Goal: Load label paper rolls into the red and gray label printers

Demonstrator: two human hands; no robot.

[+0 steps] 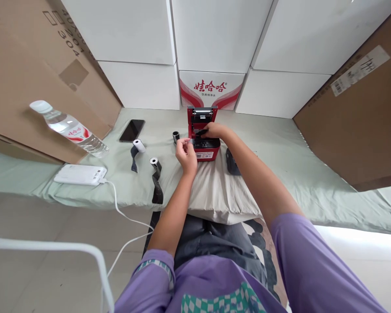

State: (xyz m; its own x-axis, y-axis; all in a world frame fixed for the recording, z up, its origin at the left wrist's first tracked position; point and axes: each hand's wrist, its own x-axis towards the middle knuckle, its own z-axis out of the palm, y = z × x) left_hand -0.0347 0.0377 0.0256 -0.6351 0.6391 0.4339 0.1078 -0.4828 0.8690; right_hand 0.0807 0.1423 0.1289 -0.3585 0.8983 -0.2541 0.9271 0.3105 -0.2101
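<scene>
The left hand (186,153) pinches a small pale strip between thumb and fingertips, just beside the red printer (203,138) on the pillow (215,191). The right hand (214,129) rests in the printer's open bay, fingers curled on something dark (too small to identify). Paper rolls (138,145), a phone (132,130) and a bottle (68,128) lie leftward.

**Both arms reach forward, hands close together**

The left hand (185,153) is raised with its fingers curled and its thumb and forefinger pinched together. The right hand (215,129) lies just beyond it, palm down, fingers bent. Both forearms are bare, with purple sleeves at the upper arms.
</scene>
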